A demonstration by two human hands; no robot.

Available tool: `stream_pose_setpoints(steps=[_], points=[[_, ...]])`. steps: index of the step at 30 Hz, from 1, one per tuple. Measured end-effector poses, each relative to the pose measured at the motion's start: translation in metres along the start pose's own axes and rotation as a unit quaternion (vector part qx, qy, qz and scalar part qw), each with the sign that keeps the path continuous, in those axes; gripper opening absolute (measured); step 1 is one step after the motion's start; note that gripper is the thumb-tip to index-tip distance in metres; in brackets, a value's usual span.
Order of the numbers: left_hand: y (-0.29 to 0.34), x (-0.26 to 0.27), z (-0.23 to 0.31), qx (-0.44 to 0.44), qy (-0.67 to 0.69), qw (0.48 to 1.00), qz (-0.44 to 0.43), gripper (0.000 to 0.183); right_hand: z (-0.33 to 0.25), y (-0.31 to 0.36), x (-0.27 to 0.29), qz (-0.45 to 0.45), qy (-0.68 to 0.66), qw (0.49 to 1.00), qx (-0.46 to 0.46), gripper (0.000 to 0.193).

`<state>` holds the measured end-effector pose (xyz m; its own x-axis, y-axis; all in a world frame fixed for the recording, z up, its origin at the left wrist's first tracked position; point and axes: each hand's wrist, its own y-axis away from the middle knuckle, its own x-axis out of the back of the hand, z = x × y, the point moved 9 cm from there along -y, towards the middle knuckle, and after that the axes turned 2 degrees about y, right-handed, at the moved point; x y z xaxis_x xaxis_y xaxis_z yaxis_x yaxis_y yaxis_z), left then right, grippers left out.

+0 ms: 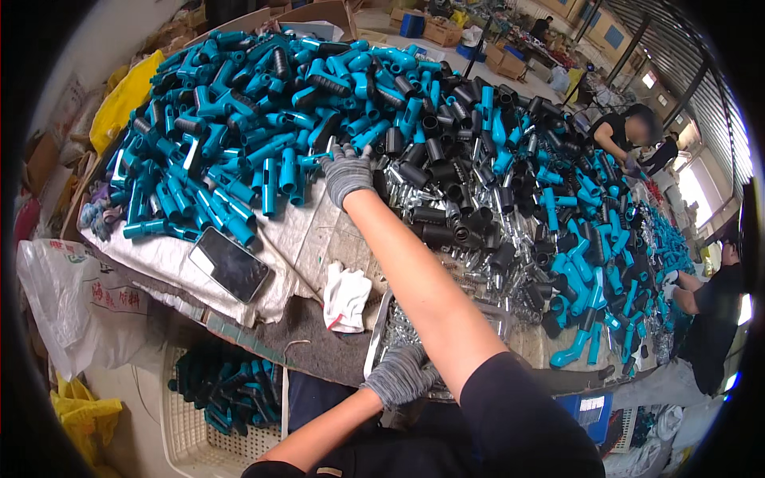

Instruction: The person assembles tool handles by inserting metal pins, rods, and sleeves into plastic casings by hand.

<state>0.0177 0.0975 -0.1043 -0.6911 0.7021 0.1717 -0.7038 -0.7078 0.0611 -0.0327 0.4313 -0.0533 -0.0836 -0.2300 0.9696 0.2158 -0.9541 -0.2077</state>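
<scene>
My right hand (349,174), in a grey knitted glove, reaches far across the table to the near edge of a big heap of teal plastic handle-shaped parts (271,147). Its fingers are stretched out and apart, touching or just over the teal pieces. Close to my body, my left hand (400,376), gloved alike, rests at a metal tray (371,350) of small shiny metal pieces (396,328). My right forearm passes over that tray and hides part of it. The left fingertips are partly hidden, so their grip is unclear.
Black sleeves (438,171) and metal parts lie right of my arm, with more teal parts (586,279) beyond. A phone (229,264) and white glove (347,296) lie at left. Below stands a crate (187,446) of parts. Co-workers (617,131) work along the right.
</scene>
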Motion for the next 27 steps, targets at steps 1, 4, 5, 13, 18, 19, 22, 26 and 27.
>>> stream_pose_setpoints(steps=[1,4,5,13,18,19,22,26,27], points=[[-0.004,0.000,-0.002,-0.022,-0.044,0.999,0.002,0.041,-0.001,-0.002,0.003,0.013,0.023,1.000,-0.004,0.040],[-0.002,0.006,0.003,0.039,-0.011,0.999,-0.024,0.042,-0.006,0.008,0.014,-0.040,0.023,0.999,-0.004,0.038],[-0.002,0.008,0.006,0.052,0.003,0.998,-0.029,0.045,-0.005,0.016,0.020,-0.020,0.018,1.000,0.006,0.033],[0.003,0.012,0.006,0.090,-0.021,0.996,-0.016,0.044,0.044,0.208,0.183,0.232,-0.255,0.933,0.103,0.034],[0.000,0.005,0.000,0.114,-0.027,0.993,-0.017,0.044,0.136,0.362,0.183,0.201,-0.479,0.851,-0.073,0.046],[-0.003,0.007,0.000,0.101,-0.025,0.995,-0.001,0.043,0.161,0.399,0.147,0.190,-0.619,0.731,-0.216,0.050],[0.004,0.011,0.020,0.061,0.001,0.998,0.029,0.037,0.195,0.477,0.105,0.129,-0.634,0.680,-0.345,0.040],[0.019,0.003,0.038,0.127,0.050,0.990,-0.033,0.032,0.205,0.535,0.070,0.166,-0.669,0.560,-0.460,0.034],[0.021,0.001,0.050,0.132,0.036,0.989,-0.057,0.028,0.205,0.542,0.060,0.171,-0.676,0.543,-0.468,0.035]])
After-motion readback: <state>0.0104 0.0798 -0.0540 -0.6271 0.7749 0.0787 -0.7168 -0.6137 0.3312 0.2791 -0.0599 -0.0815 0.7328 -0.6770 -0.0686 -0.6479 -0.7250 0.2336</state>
